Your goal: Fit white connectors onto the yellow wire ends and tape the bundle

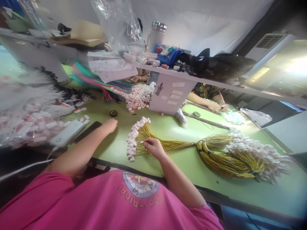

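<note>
My right hand (154,147) is closed in a pinch over the fanned yellow wires (168,144). A small, thin white piece (142,141) sticks out from its fingertips; I cannot make out its exact kind. White connectors (131,142) sit in a curved row at the wires' left ends. Off to the left, my left hand (111,125) is curled closed just below a roll of black tape (113,113), apart from it. What its fingers hold, if anything, is hidden.
A thick tied bundle of yellow wires (223,163) lies at right. On the left are a white power bank (67,133), a dark phone (87,131) and bagged connectors (31,124). Behind stand a white divider (171,92) and a shelf. Co-workers' hands (216,106) show beyond.
</note>
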Demonstrator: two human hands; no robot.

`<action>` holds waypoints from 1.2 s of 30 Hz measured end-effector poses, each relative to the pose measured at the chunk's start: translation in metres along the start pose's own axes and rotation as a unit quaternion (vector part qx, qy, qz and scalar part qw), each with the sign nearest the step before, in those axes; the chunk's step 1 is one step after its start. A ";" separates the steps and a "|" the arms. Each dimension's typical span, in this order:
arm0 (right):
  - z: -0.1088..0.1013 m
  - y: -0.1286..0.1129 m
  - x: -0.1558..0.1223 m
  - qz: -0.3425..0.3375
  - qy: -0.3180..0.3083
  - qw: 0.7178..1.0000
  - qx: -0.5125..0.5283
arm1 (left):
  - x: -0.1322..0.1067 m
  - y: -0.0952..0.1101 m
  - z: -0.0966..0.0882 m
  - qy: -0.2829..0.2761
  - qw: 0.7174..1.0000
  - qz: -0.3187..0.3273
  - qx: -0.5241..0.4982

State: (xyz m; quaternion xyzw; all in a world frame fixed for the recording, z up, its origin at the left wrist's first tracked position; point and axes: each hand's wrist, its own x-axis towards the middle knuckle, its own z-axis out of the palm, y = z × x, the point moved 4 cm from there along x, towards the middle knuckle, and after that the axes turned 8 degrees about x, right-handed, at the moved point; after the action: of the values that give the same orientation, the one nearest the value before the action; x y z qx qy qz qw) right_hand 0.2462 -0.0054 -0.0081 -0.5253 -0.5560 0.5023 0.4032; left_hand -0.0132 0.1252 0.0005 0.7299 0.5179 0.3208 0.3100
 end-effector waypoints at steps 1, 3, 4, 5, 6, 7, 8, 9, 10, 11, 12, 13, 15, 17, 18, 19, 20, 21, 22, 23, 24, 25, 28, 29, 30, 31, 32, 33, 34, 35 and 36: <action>0.000 -0.001 0.000 -0.007 -0.002 1.000 -0.011 | -0.001 0.007 0.005 -0.005 1.000 -0.015 0.004; 0.000 -0.003 0.000 -0.019 0.004 1.000 -0.022 | -0.006 0.025 0.020 -0.034 0.998 -0.046 -0.003; -0.001 -0.003 0.000 -0.023 0.008 0.999 -0.022 | -0.009 0.035 0.030 -0.058 0.996 -0.060 -0.025; -0.001 -0.003 0.000 -0.024 0.013 1.000 -0.016 | -0.014 0.046 0.040 -0.081 0.992 -0.073 -0.062; -0.002 -0.003 0.001 -0.022 0.017 1.000 -0.004 | -0.019 0.057 0.050 -0.095 0.986 -0.084 -0.112; -0.003 -0.003 0.001 -0.020 0.022 0.999 0.012 | -0.025 0.066 0.059 -0.106 0.971 -0.103 -0.190; -0.004 -0.003 0.001 -0.016 0.025 0.999 0.032 | -0.030 0.074 0.067 -0.112 0.952 -0.117 -0.258; -0.006 -0.002 0.002 -0.009 0.029 0.998 0.053 | -0.035 0.081 0.075 -0.116 0.932 -0.130 -0.317; -0.007 -0.002 0.002 0.000 0.033 0.997 0.072 | -0.039 0.086 0.081 -0.120 0.916 -0.137 -0.359; -0.008 -0.001 0.002 0.010 0.037 0.996 0.086 | -0.043 0.089 0.085 -0.123 0.908 -0.137 -0.377; -0.008 -0.001 0.002 0.015 0.041 0.995 0.094 | -0.045 0.091 0.089 -0.125 0.906 -0.136 -0.382; -0.009 -0.001 0.002 0.016 0.044 0.994 0.096 | -0.047 0.092 0.092 -0.127 0.907 -0.134 -0.378; -0.009 -0.003 0.002 0.002 0.044 0.995 0.087 | -0.052 0.092 0.096 -0.135 0.915 -0.131 -0.357; -0.007 -0.004 0.002 -0.011 0.040 0.996 0.077 | -0.056 0.090 0.099 -0.147 0.926 -0.127 -0.325; -0.006 -0.004 0.002 -0.010 0.038 0.996 0.078 | -0.058 0.090 0.099 -0.148 0.934 -0.118 -0.303; -0.005 -0.004 0.002 -0.007 0.037 0.996 0.083 | -0.060 0.089 0.098 -0.145 0.944 -0.105 -0.278; -0.004 -0.003 0.003 -0.002 0.035 0.996 0.088 | -0.062 0.089 0.098 -0.142 0.952 -0.092 -0.255; -0.003 -0.001 0.003 0.002 0.031 0.995 0.092 | -0.063 0.088 0.097 -0.140 0.957 -0.082 -0.239; -0.002 0.000 0.004 0.005 0.028 0.995 0.093 | -0.065 0.087 0.097 -0.140 0.959 -0.078 -0.233; -0.002 0.001 0.005 0.005 0.026 0.996 0.089 | -0.066 0.086 0.097 -0.145 0.957 -0.083 -0.239; -0.002 0.002 0.006 0.004 0.027 0.996 0.081 | -0.066 0.084 0.098 -0.151 0.951 -0.093 -0.252; -0.002 0.003 0.007 0.004 0.030 0.997 0.072 | -0.066 0.082 0.099 -0.157 0.944 -0.105 -0.269; -0.003 0.006 0.009 0.012 0.050 0.998 0.047 | -0.066 0.078 0.103 -0.171 0.926 -0.133 -0.309; -0.003 0.007 0.009 0.015 0.054 0.997 0.044 | -0.067 0.077 0.104 -0.180 0.920 -0.140 -0.318; -0.003 0.007 0.009 0.017 0.057 0.997 0.042 | -0.067 0.076 0.105 -0.190 0.915 -0.147 -0.325; -0.004 0.007 0.010 0.014 0.057 0.997 0.042 | -0.067 0.075 0.106 -0.199 0.910 -0.154 -0.328; -0.004 0.007 0.010 0.008 0.053 0.998 0.043 | -0.067 0.074 0.106 -0.203 0.909 -0.160 -0.328; -0.004 0.006 0.010 0.001 0.048 0.998 0.046 | -0.067 0.073 0.106 -0.203 0.909 -0.165 -0.324; -0.003 0.006 0.011 -0.007 0.041 0.998 0.049 | -0.067 0.072 0.105 -0.199 0.911 -0.168 -0.319; -0.003 0.005 0.011 -0.013 0.035 0.998 0.054 | -0.067 0.071 0.104 -0.193 0.913 -0.171 -0.315; -0.002 0.005 0.010 -0.014 0.028 0.998 0.058 | -0.066 0.071 0.104 -0.186 0.915 -0.173 -0.314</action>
State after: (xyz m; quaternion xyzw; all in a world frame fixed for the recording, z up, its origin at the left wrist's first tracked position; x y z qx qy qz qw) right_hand 0.2482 0.0050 -0.0131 -0.5069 -0.5219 0.5129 0.4556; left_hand 0.0910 0.0303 -0.0160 0.5407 0.4419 0.2667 0.6643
